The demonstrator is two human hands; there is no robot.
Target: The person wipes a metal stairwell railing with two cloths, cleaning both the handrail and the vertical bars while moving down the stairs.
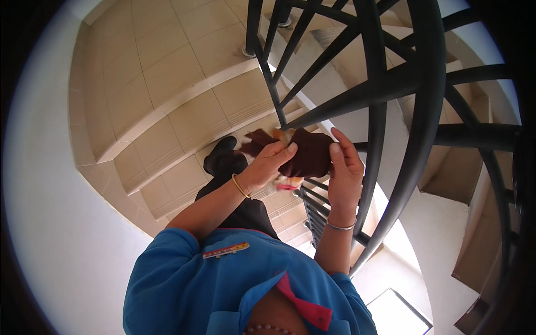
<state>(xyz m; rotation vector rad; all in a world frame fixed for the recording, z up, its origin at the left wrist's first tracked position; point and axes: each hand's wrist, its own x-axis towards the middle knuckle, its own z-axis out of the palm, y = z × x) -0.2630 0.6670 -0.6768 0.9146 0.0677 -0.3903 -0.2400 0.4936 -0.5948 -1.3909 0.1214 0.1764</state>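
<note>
A dark maroon cloth (310, 153) is held folded in front of me, in the middle of the head view. My left hand (270, 161) grips its left side, the thumb lying on top. At the opposite edge, my right hand (345, 167) pinches the fabric between thumb and fingers. A loose maroon end (255, 141) sticks out beyond my left hand, slightly blurred. Behind and below the folded part, a white, orange and red patterned cloth (288, 183) shows in part; the rest of it is hidden.
I am on a tiled staircase (199, 113) with grooved step edges. A black metal railing (427, 96) curves close to my right hand. White wall (46, 167) rises at the left. My shoe (226, 143) is on a step.
</note>
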